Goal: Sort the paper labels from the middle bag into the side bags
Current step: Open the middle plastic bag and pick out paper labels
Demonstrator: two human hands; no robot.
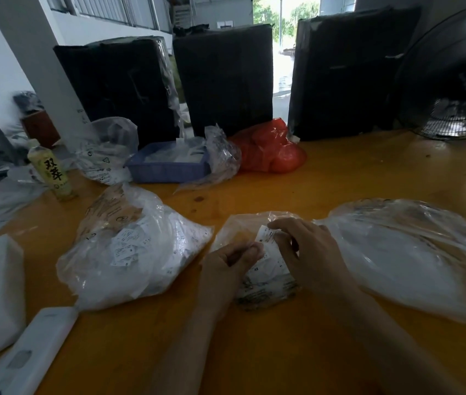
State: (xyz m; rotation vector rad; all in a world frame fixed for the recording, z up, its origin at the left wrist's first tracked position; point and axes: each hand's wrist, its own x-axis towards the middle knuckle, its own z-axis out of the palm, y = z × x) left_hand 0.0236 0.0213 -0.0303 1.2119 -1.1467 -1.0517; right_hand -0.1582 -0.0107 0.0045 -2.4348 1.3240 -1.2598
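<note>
we see both hands over the middle bag (257,283): right hand (308,252) and left hand (231,260) pinching a label (266,238), likely reading size before sorting.

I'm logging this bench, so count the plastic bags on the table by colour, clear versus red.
Clear bags: 5, left bag, middle bag, right bag, one behind the bottle, one around the blue tray
Red bags: 1
Total: 6
</note>
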